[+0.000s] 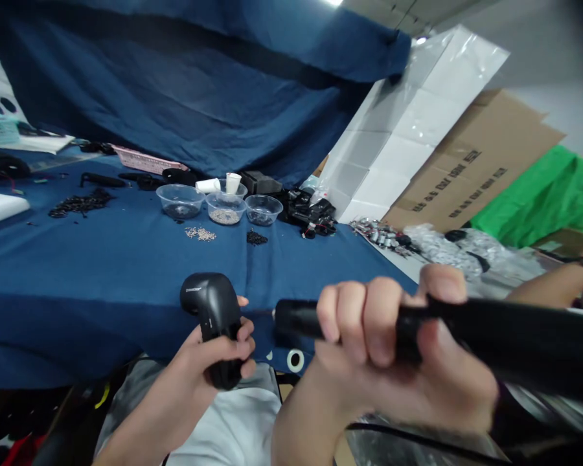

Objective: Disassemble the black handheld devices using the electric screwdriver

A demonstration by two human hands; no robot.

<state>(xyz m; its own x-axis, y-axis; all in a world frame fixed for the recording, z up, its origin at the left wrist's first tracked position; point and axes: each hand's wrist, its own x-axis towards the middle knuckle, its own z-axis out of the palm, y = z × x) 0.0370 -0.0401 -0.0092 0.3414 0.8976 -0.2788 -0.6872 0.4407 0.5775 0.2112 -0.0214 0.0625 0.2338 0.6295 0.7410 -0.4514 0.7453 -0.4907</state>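
My left hand is wrapped round a black handheld device with a rounded head, held upright in front of the table's edge. My right hand is closed round a long black electric screwdriver, held level. Its thin tip points left and sits right beside the black device. Whether the tip touches it is not clear. Both hands hover over my lap, below the blue-covered table.
On the table stand three clear plastic bowls with small parts, white paper cups, little heaps of screws and black parts. At the right are bagged metal pieces, white boxes and a cardboard carton.
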